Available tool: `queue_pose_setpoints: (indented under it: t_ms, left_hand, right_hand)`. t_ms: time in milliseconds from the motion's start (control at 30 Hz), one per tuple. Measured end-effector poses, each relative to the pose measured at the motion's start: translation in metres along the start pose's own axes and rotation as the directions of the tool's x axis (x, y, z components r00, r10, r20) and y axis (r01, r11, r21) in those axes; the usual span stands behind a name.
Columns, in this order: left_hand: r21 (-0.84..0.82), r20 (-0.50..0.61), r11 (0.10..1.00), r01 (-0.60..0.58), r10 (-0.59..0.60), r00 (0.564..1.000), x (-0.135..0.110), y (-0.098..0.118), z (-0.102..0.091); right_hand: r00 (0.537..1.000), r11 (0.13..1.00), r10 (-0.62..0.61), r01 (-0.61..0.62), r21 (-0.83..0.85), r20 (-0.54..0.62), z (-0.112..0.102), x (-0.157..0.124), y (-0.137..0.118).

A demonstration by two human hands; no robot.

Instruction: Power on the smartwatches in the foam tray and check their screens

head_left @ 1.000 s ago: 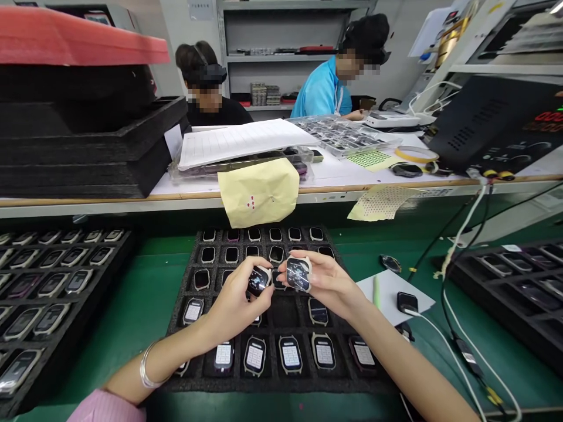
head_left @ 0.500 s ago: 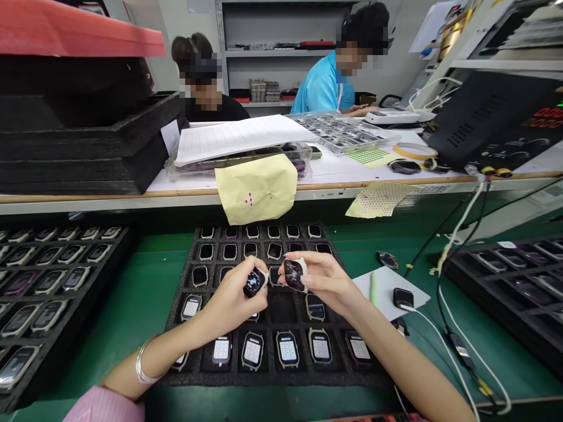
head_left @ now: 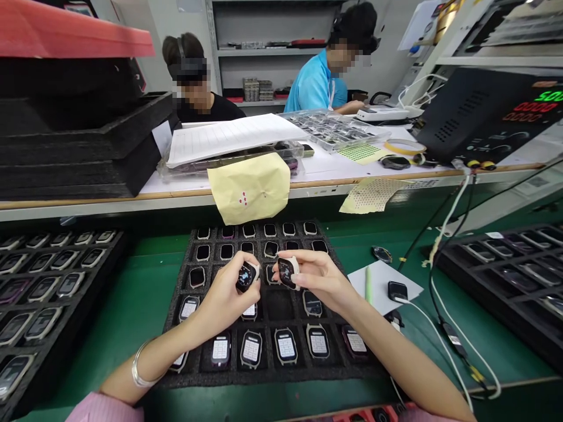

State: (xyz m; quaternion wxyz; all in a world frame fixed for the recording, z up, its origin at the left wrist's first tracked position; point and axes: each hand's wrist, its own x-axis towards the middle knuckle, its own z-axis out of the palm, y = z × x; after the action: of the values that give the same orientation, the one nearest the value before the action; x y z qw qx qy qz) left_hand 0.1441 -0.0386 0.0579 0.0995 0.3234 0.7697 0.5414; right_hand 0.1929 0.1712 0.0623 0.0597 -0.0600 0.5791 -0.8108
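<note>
My left hand (head_left: 226, 296) is closed around a smartwatch body (head_left: 246, 276) with a lit dark screen. My right hand (head_left: 319, 278) pinches a second smartwatch body (head_left: 288, 271), its dark screen tilted toward the left. Both watches hover close together, just above a black foam tray (head_left: 272, 375). The tray holds several watch bodies in pockets; those in the near row (head_left: 285, 344) show white lit screens. One pocket below my hands (head_left: 280, 305) is empty.
More black trays of watches lie at left (head_left: 48, 281) and right (head_left: 519, 281) on the green mat. A charging puck with white cable (head_left: 397, 291) and a green pen (head_left: 368, 285) rest on paper. Two people sit behind the raised shelf (head_left: 176, 196). A power supply (head_left: 492, 111) stands at right.
Both hands have drifted slightly left and lower. The right-hand watch has turned so its screen faces more sideways. The left-hand watch has also rotated a little.
</note>
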Motion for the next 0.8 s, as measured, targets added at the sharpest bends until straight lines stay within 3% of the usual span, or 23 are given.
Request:
queue_pose_setpoints:
  t_ms: [567, 800]
  left_hand:
    - [-0.002, 0.008, 0.999, -0.036, 0.036, 0.999, 0.001, -0.0022, 0.0]
    - [0.016, 0.002, 0.999, -0.045, 0.045, 0.999, -0.0012, -0.0007, -0.0001]
  right_hand:
    - [1.0, 1.0, 0.011, -0.011, -0.024, -0.013, -0.0019, 0.0005, 0.0006]
    - [0.999, 0.995, -0.048, 0.048, -0.083, 0.003, 0.0007, -0.0049, 0.0021]
